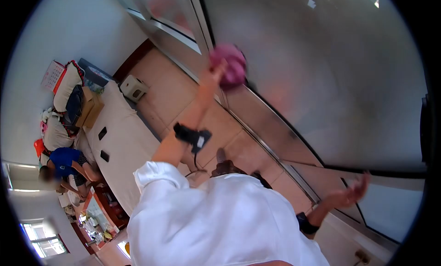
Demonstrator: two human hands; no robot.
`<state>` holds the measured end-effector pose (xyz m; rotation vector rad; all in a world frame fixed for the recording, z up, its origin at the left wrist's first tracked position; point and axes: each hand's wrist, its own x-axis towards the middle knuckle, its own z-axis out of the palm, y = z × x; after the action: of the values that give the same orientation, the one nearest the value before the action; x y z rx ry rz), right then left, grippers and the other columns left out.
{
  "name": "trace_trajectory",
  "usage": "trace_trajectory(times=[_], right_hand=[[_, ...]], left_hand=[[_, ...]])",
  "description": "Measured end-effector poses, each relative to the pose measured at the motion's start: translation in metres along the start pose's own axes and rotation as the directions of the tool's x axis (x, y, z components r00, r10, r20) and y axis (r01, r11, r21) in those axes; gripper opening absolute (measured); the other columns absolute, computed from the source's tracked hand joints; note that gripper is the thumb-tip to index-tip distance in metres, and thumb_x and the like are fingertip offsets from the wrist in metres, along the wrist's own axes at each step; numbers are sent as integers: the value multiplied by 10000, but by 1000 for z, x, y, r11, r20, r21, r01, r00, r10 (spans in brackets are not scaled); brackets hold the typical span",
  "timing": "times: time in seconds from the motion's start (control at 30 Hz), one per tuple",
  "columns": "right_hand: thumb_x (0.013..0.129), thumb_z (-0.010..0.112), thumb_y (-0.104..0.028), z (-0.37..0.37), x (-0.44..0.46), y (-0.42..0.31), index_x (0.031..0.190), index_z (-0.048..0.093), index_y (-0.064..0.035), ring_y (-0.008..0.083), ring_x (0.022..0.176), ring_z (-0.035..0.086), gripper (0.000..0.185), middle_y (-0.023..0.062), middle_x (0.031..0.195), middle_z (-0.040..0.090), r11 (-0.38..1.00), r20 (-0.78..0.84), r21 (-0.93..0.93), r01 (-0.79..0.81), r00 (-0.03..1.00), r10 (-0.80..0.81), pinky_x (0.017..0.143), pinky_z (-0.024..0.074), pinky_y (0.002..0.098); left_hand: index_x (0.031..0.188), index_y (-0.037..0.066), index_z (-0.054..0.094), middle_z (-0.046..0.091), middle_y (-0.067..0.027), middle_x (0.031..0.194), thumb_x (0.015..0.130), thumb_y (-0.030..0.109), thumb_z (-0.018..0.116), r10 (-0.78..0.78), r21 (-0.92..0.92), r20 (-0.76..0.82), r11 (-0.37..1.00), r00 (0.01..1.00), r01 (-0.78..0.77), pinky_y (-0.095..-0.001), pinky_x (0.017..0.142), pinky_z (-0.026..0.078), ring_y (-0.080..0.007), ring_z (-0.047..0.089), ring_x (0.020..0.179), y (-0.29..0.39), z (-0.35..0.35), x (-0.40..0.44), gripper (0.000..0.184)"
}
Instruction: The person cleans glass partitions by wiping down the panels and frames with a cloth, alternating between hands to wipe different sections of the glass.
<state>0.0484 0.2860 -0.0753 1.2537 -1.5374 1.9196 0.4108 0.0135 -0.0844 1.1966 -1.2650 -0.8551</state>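
Note:
My left hand is closed on a bunched purple-pink cloth. The cloth lies against the frosted glass panel, close to its metal frame edge, and is a little blurred. A black strap device with a cable sits on my left forearm. Off to the lower right, my right hand is raised beside the panel's bottom frame with fingers apart and nothing in it. A black band circles my right wrist.
A covered bed or couch on the left bears two phones, a cardboard box and cushions. A person in blue sits there. A small stool stands on the tiled floor. A cluttered table is at lower left.

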Motion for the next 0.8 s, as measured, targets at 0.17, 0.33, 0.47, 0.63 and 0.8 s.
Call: trace_trajectory(times=[0.17, 0.33, 0.47, 0.63, 0.8], right_hand=[[933, 535, -274, -53, 52, 16, 1288, 437, 48, 316, 1256, 435, 489, 201, 1361, 443, 839, -153, -515, 179, 943, -295, 1011, 384, 405], [965, 393, -432, -46, 41, 52, 1432, 245, 27, 336, 1363, 276, 671, 215, 1488, 237, 831, -123, -556, -30, 991, -47, 1093, 258, 404], [945, 458, -437, -12, 38, 61, 1457, 137, 17, 372, 1347, 287, 756, 268, 1479, 181, 870, -198, -470, -151, 978, 63, 1088, 263, 431], [944, 508, -358, -5, 41, 69, 1467, 31, 2, 353, 1311, 340, 795, 274, 1462, 186, 842, -240, -490, -224, 964, 116, 1037, 351, 414], [939, 529, -350, -7, 37, 69, 1469, 17, -6, 343, 1291, 365, 813, 271, 1462, 177, 824, -207, -540, -171, 976, 66, 1018, 374, 413]], left_hand=[[1235, 88, 545, 573, -143, 1209, 860, 154, 619, 539, 323, -203, 825, 817, -464, -343, 772, 502, -278, 629, 876, 64, -1, 102, 388], [1396, 156, 381, 376, -124, 1441, 821, 6, 579, 838, 651, -102, 464, 536, -601, -387, 823, 508, -334, 605, 1011, 30, 52, 117, 626], [1416, 172, 343, 382, -125, 1434, 835, 20, 553, 545, 513, -179, 762, 819, -395, -423, 824, 495, -380, 572, 1026, -28, 59, 92, 637], [1381, 138, 378, 495, -172, 1320, 854, 107, 533, 349, 512, -209, 835, 914, -202, -449, 764, 497, -417, 588, 932, -117, 59, 83, 550], [919, 5, 642, 653, -233, 874, 881, 292, 503, -186, 706, 157, 708, 970, 22, -477, 693, 491, -407, 623, 822, -202, 49, 58, 321]])
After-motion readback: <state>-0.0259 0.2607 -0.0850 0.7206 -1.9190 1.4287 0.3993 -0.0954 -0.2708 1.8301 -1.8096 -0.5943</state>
